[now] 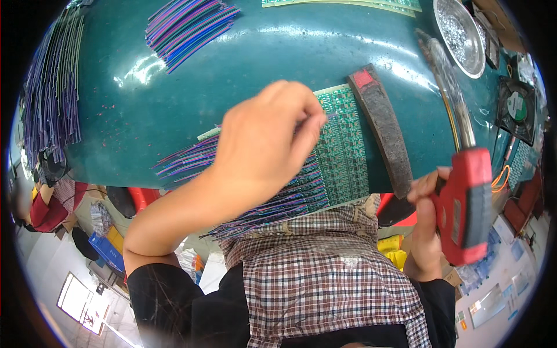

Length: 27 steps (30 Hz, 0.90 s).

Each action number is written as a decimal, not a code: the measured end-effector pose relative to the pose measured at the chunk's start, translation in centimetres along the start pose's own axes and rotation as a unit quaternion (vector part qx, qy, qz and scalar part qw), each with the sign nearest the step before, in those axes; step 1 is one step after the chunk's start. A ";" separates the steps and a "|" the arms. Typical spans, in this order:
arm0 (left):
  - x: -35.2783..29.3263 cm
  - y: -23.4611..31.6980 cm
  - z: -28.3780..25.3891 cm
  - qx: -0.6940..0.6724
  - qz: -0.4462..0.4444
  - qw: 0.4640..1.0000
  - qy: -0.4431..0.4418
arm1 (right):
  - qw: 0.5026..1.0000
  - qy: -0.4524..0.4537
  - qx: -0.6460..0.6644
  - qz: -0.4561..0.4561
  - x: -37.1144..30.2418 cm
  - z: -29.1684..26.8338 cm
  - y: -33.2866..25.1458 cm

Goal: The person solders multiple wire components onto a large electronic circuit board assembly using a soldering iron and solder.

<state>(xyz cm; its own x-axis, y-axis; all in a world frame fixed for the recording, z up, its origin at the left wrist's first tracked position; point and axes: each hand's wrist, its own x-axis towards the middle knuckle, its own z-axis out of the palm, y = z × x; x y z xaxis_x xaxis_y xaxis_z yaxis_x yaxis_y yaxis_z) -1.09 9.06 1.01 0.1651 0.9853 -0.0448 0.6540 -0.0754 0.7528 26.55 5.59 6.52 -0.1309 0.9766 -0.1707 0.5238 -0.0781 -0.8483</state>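
Note:
A green circuit board panel (346,153) lies at the table's near edge, with rows of small parts on it. Many thin purple, blue and dark wires (272,203) run leftward from its left portion and hang over the edge. My left hand (258,136) is above the panel, thumb and forefinger pinched on what looks like a thin wire at the board's upper middle. My right hand (426,229) grips a red and black soldering gun (464,206) to the right, its long metal barrel pointing away from me. A dark curved bar (383,127) with a red patch lies along the panel's right side.
Wire bundles lie at the far side (188,29) and far left (55,87) of the green table (278,52). More boards (348,4) are at the far edge. A metal bowl (461,37) and a small fan (515,107) stand right. Another person's red sleeve (46,211) shows left.

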 end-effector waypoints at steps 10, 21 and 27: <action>1.8 -0.3 -0.6 0.032 -0.035 0.999 0.013 | 0.988 -0.135 -0.065 0.038 -3.4 -1.6 0.9; 1.8 -0.2 -0.2 0.024 -0.038 0.999 0.024 | 0.987 -0.115 -0.038 0.102 -3.9 -0.7 1.0; 1.8 0.1 -0.1 0.023 -0.034 0.999 0.031 | 0.988 -0.122 -0.034 0.090 -3.7 -0.6 0.8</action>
<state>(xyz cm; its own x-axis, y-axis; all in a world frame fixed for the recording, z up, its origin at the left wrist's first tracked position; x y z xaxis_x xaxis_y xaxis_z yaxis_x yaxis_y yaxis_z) -0.81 10.88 1.03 0.0733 0.9959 -0.0527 0.6960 -0.0132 0.7179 27.91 2.00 6.80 -0.2245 0.8704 -0.4381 0.6108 -0.2247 -0.7593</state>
